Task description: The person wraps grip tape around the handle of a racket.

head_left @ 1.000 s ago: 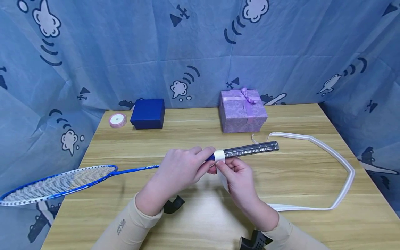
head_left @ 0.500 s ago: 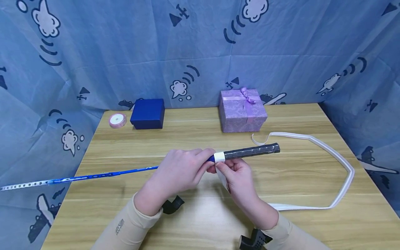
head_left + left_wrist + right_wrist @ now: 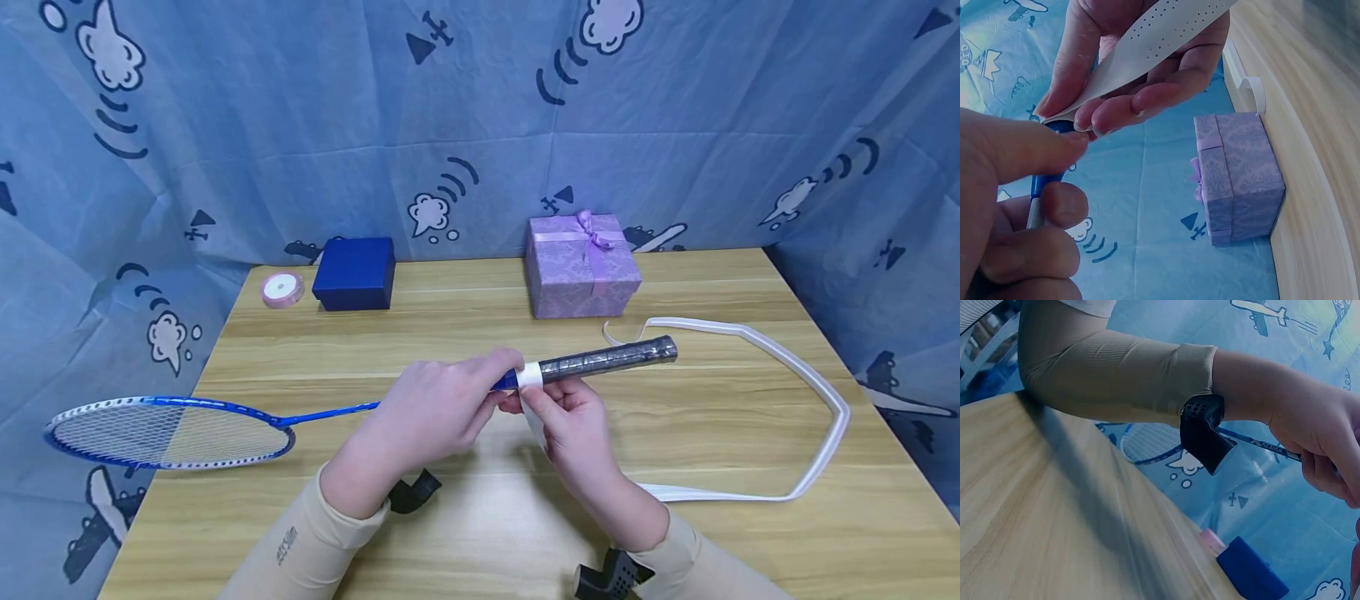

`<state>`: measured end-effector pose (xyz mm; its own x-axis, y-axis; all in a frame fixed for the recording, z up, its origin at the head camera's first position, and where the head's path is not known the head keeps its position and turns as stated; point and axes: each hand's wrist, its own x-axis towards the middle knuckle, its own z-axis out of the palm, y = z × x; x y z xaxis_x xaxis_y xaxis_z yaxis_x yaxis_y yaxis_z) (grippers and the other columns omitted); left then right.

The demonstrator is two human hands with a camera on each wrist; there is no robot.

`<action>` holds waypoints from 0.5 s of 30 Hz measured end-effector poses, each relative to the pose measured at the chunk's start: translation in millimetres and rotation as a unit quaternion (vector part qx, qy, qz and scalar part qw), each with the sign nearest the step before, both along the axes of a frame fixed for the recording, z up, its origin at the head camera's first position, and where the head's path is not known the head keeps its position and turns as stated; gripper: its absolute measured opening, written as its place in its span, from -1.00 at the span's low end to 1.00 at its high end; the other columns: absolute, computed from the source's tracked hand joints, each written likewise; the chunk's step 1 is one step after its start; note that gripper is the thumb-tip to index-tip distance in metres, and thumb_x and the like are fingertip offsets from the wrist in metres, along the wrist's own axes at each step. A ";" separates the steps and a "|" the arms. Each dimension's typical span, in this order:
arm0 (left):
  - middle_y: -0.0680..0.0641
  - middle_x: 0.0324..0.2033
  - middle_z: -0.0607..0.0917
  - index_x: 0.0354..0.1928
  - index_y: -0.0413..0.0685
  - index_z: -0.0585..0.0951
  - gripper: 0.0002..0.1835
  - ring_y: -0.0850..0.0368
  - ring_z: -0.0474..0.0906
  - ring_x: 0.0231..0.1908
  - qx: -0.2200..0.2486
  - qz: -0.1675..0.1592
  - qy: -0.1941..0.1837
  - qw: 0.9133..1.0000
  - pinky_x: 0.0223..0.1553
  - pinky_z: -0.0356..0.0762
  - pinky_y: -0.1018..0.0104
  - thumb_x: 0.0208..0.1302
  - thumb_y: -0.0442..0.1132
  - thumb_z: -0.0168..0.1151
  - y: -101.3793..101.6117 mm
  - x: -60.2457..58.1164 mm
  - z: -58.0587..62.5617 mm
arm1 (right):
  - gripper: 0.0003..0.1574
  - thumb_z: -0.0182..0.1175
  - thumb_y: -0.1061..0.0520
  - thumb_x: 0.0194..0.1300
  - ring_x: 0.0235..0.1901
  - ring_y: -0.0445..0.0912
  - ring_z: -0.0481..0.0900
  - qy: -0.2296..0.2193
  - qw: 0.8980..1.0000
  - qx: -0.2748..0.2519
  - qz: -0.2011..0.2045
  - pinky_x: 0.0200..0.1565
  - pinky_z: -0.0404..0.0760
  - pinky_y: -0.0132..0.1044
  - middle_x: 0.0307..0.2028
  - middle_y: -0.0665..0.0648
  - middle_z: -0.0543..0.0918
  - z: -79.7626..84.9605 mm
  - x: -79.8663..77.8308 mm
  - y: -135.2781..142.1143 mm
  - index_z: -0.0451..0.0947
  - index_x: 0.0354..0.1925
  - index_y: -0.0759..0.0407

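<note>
Left sleeve (image 3: 292, 542), at seven o'clock: beige with small dark lettering (image 3: 287, 546). Right sleeve (image 3: 697, 560), at five o'clock: also beige. Each wrist wears an angular black camera (image 3: 1202, 439).

Beyond the fingers, room between blue box (image 3: 354, 275) and purple box (image 3: 585, 275), stopped at the back by curtain (image 3: 480, 100); handle (image 3: 611, 360) juts right of the right hand (image 3: 581, 425)'s fingers, in the way there; white strip (image 3: 838, 408) loops farther right, bare tabletop (image 3: 720, 417) inside it; racket (image 3: 172, 433) bars the way left of the left hand (image 3: 438, 404)'s fingers; nearer than the fingers, gap between forearms, black wrist mounts (image 3: 412, 492) poking in.
</note>
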<state>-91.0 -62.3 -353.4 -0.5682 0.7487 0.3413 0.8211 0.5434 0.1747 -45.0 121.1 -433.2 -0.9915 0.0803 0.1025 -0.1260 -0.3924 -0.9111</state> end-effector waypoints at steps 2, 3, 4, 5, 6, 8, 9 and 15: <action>0.16 -0.37 0.65 0.20 0.15 0.50 -0.72 0.30 0.32 -0.68 0.006 -0.004 0.008 1.000 -0.69 0.31 0.39 0.52 -0.15 0.19 0.2 0.1 -0.7 | -0.82 0.18 0.37 0.46 -0.33 -0.11 0.81 0.002 1.000 -0.004 -0.001 -0.21 0.72 -0.34 -0.36 0.06 0.81 0.3 -0.5 -0.2 0.64 -0.16 0.13; 0.15 -0.33 0.67 0.19 0.16 0.51 -0.72 0.30 0.32 -0.68 0.007 -0.005 0.012 1.000 -0.69 0.31 0.39 0.52 -0.16 0.20 0.4 0.1 -1.0 | -0.82 0.18 0.37 0.46 -0.34 -0.11 0.81 0.002 1.000 -0.006 -0.001 -0.16 0.73 -0.30 -0.38 0.07 0.81 0.3 -0.8 -0.4 0.64 -0.16 0.14; 0.14 -0.31 0.67 0.19 0.16 0.52 -0.72 0.30 0.31 -0.69 0.007 -0.006 0.017 1.000 -0.70 0.30 0.39 0.51 -0.18 0.21 0.4 0.2 -1.3 | -0.82 0.17 0.38 0.46 -0.34 -0.10 0.81 0.001 1.000 -0.007 -0.001 -0.13 0.74 -0.27 -0.38 0.07 0.81 0.4 -1.0 -0.6 0.64 -0.17 0.14; 0.13 -0.30 0.66 0.18 0.17 0.52 -0.72 0.30 0.31 -0.70 0.005 -0.006 0.022 1.000 -0.70 0.28 0.40 0.51 -0.18 0.21 0.4 0.2 -1.4 | -0.82 0.18 0.37 0.46 -0.34 -0.10 0.81 -0.001 1.000 -0.007 -0.002 -0.12 0.74 -0.26 -0.39 0.07 0.80 0.5 -1.2 -0.7 0.64 -0.17 0.14; 0.13 -0.30 0.66 0.18 0.17 0.53 -0.72 0.30 0.30 -0.70 0.004 -0.007 0.028 1.000 -0.70 0.27 0.40 0.51 -0.19 0.21 0.4 0.1 -1.6 | -0.83 0.18 0.37 0.46 -0.34 -0.10 0.81 -0.003 1.000 -0.006 -0.003 -0.11 0.74 -0.25 -0.39 0.07 0.80 0.5 -1.3 -0.8 0.64 -0.18 0.14; 0.13 -0.31 0.64 0.18 0.16 0.55 -0.73 0.31 0.28 -0.71 0.002 -0.011 0.039 0.999 -0.70 0.25 0.42 0.51 -0.20 0.21 0.3 -0.1 -1.5 | -0.84 0.18 0.36 0.46 -0.34 -0.10 0.81 -0.008 1.000 0.000 -0.006 -0.13 0.73 -0.27 -0.41 0.06 0.80 0.7 -1.3 -0.6 0.63 -0.18 0.13; 0.12 -0.31 0.64 0.18 0.16 0.56 -0.72 0.31 0.27 -0.71 0.001 -0.012 0.043 0.999 -0.70 0.24 0.43 0.51 -0.21 0.21 0.1 -0.3 -1.5 | -0.84 0.19 0.36 0.46 -0.34 -0.10 0.81 -0.010 1.000 0.002 -0.006 -0.13 0.73 -0.27 -0.42 0.06 0.80 0.6 -1.3 -0.4 0.63 -0.19 0.14; 0.12 -0.28 0.69 0.21 0.11 0.57 -0.70 0.31 0.29 -0.70 0.004 -0.013 0.054 0.998 -0.70 0.26 0.44 0.50 -0.25 0.21 -1.6 -1.7 -0.2 | -0.80 0.20 0.38 0.44 -0.34 -0.07 0.82 -0.010 1.000 0.015 -0.005 -0.11 0.73 -0.27 -0.45 0.06 0.80 1.3 -1.0 1.1 0.64 -0.28 0.14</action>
